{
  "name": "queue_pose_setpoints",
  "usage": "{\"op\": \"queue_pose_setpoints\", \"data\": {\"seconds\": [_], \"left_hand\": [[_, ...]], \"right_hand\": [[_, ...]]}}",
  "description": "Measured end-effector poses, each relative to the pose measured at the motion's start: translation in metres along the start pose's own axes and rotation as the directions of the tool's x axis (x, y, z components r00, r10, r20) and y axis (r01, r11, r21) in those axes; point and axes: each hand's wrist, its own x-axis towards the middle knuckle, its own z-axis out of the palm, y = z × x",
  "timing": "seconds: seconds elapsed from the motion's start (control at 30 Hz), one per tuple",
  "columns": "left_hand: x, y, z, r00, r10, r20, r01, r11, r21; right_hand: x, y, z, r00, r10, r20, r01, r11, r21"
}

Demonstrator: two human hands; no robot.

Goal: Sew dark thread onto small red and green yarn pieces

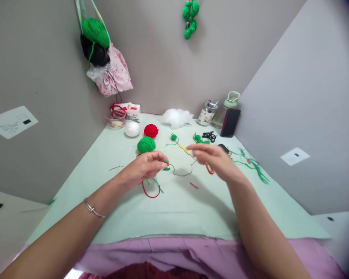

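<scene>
My left hand (146, 167) is closed in a pinch on a small crocheted piece (166, 166) in green with bits of red and white. A thin dark thread (182, 175) leaves this piece and loops over the table toward my right hand (212, 158). That hand is slightly blurred, its fingers drawn together where the thread's far end meets them; any needle there cannot be made out. Just beyond its fingertips lies a yellow crochet hook (184, 149). Partly under the right hand, orange-handled scissors (209, 168) show. Red and green yarn tails (151, 196) hang or lie below my left hand.
Behind my left hand sit green (146, 145), red (151, 131) and white (132, 129) yarn balls. White stuffing (177, 117), a pen holder (207, 114), a bottle (220, 116) and a phone (230, 123) line the back. Green scraps (260, 172) lie right.
</scene>
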Motion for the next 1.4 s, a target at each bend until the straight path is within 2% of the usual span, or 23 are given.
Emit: {"op": "queue_pose_setpoints", "data": {"seconds": [0.03,0.07,0.13,0.2,0.27,0.4,0.63,0.77,0.97,1.2,1.4], "left_hand": [[0.001,-0.001,0.001,1.0,0.007,-0.013,-0.007,1.0,-0.006],[0.001,-0.002,0.003,1.0,0.014,-0.026,-0.014,1.0,-0.009],[0.002,-0.006,0.003,0.999,0.024,-0.046,-0.024,1.0,-0.009],[0.002,-0.008,0.003,0.999,0.023,-0.049,-0.023,1.0,-0.013],[0.002,-0.01,0.003,0.999,0.017,-0.046,-0.019,0.999,-0.03],[0.001,-0.012,0.004,1.0,0.003,-0.031,-0.005,0.997,-0.074],[0.001,-0.018,0.004,0.999,-0.031,0.011,0.032,0.993,-0.114],[-0.001,-0.02,0.004,0.999,-0.046,0.027,0.049,0.993,-0.104],[-0.001,-0.021,0.003,0.999,-0.039,0.031,0.041,0.997,-0.059],[-0.002,-0.022,0.003,0.996,-0.061,0.064,0.062,0.998,-0.021],[-0.004,-0.018,0.007,0.99,-0.109,0.087,0.109,0.994,0.006]], "right_hand": [[-0.002,-0.005,0.018,0.99,-0.014,0.137,0.015,1.0,-0.007],[-0.003,-0.007,0.033,0.975,-0.044,0.219,0.047,0.999,-0.008],[-0.004,-0.007,0.05,0.96,-0.09,0.265,0.094,0.996,-0.002],[-0.003,-0.003,0.051,0.968,-0.102,0.228,0.089,0.994,0.068],[0.0,0.004,0.04,0.983,-0.084,0.162,0.048,0.975,0.216],[0.01,0.016,0.011,1.0,0.019,-0.022,-0.006,0.874,0.486],[0.02,0.028,-0.02,0.955,0.168,-0.243,0.062,0.689,0.722],[0.02,0.035,-0.041,0.914,0.236,-0.33,0.116,0.626,0.771],[0.017,0.044,-0.064,0.882,0.24,-0.406,0.152,0.669,0.727],[0.017,0.053,-0.071,0.877,0.23,-0.422,0.185,0.648,0.739],[0.02,0.056,-0.071,0.831,0.32,-0.454,0.185,0.612,0.769]]}}
